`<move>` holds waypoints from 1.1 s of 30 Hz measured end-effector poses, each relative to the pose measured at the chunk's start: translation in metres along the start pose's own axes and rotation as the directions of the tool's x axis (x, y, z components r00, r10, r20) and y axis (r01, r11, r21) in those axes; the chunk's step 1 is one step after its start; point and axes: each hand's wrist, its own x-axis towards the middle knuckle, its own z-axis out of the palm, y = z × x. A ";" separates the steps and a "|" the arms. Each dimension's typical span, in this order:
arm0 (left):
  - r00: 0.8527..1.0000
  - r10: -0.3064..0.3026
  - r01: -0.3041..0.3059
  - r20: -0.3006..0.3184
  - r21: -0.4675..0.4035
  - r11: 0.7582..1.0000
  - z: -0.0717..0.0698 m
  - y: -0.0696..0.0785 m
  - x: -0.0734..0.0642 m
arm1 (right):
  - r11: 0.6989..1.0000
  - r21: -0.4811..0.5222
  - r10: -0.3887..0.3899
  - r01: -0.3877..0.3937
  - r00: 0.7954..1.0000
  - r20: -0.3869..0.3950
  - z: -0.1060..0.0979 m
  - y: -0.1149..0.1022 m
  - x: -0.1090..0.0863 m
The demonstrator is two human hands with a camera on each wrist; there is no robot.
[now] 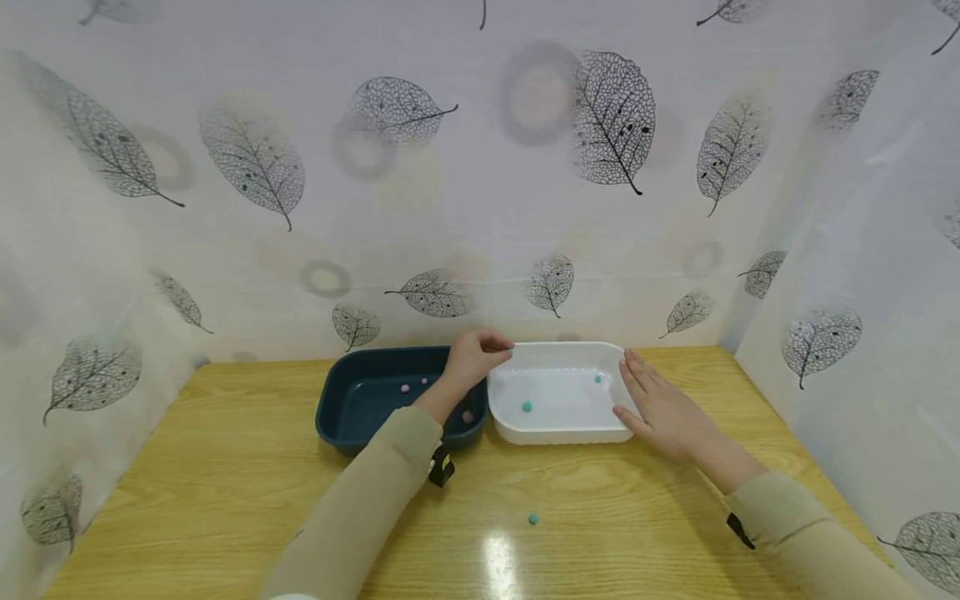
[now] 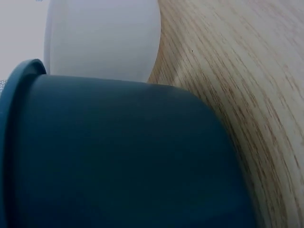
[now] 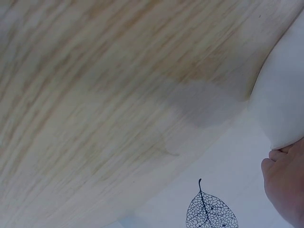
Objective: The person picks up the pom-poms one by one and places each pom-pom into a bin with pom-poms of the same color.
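My left hand (image 1: 474, 360) reaches over the right side of the dark blue basin (image 1: 352, 417). Its fingertips, at the left rim of the white basin (image 1: 562, 436), pinch a small teal ball (image 1: 512, 352), mostly covered by the fingers. With fingers straight, my right hand (image 1: 663, 412) rests against the white basin's right end; part of it also shows in the right wrist view. Two teal balls, one larger (image 1: 527, 407) and one smaller (image 1: 597, 379), lie in the white basin. Pinkish-purple balls (image 1: 405, 388) are in the blue one. The left wrist view shows only the basins' outer walls.
One teal ball (image 1: 533, 519) lies on the wooden table (image 1: 600, 517) in front of the basins. The two basins stand side by side near the table's back edge. A leaf-patterned curtain (image 1: 465, 208) closes off the back and both sides.
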 end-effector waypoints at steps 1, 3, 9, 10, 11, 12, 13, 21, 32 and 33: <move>1.000 -0.002 0.002 0.000 0.003 1.000 0.000 0.000 0.001 | 1.000 0.001 -0.001 0.001 1.000 -0.001 0.000 0.000 0.000; 1.000 -0.001 0.001 -0.001 0.005 1.000 0.001 -0.001 0.002 | 1.000 0.004 0.000 0.000 1.000 0.000 0.000 -0.001 0.000; 1.000 0.005 -0.005 -0.006 0.011 1.000 0.001 -0.001 0.003 | 1.000 0.001 0.006 -0.006 1.000 0.006 -0.003 -0.002 -0.001; 1.000 0.004 -0.004 -0.008 0.012 1.000 0.001 -0.001 0.004 | 1.000 -0.001 0.005 -0.005 1.000 0.006 -0.003 -0.002 -0.001; 1.000 0.001 -0.001 -0.008 0.015 1.000 0.002 -0.001 0.004 | 1.000 -0.003 0.004 -0.004 1.000 0.006 -0.003 -0.002 0.000; 1.000 0.000 0.001 -0.010 0.019 1.000 0.002 -0.001 0.004 | 1.000 -0.004 0.004 -0.004 1.000 0.007 -0.003 -0.002 0.000; 1.000 -0.002 0.003 -0.012 0.023 1.000 0.002 -0.001 0.004 | 1.000 -0.004 0.005 -0.005 1.000 0.007 -0.003 -0.001 0.000; 1.000 -0.018 0.018 -0.021 0.019 1.000 0.001 0.000 0.004 | 1.000 0.014 0.007 -0.007 1.000 0.012 0.000 0.000 0.000; 1.000 -0.026 0.027 -0.016 0.025 0.999 0.001 0.000 0.005 | 1.000 0.002 0.009 -0.009 1.000 0.015 0.003 0.003 0.001; 1.000 -0.023 0.024 -0.016 0.024 0.999 0.001 0.000 0.005 | 1.000 0.001 0.009 -0.009 1.000 0.016 0.003 0.004 0.001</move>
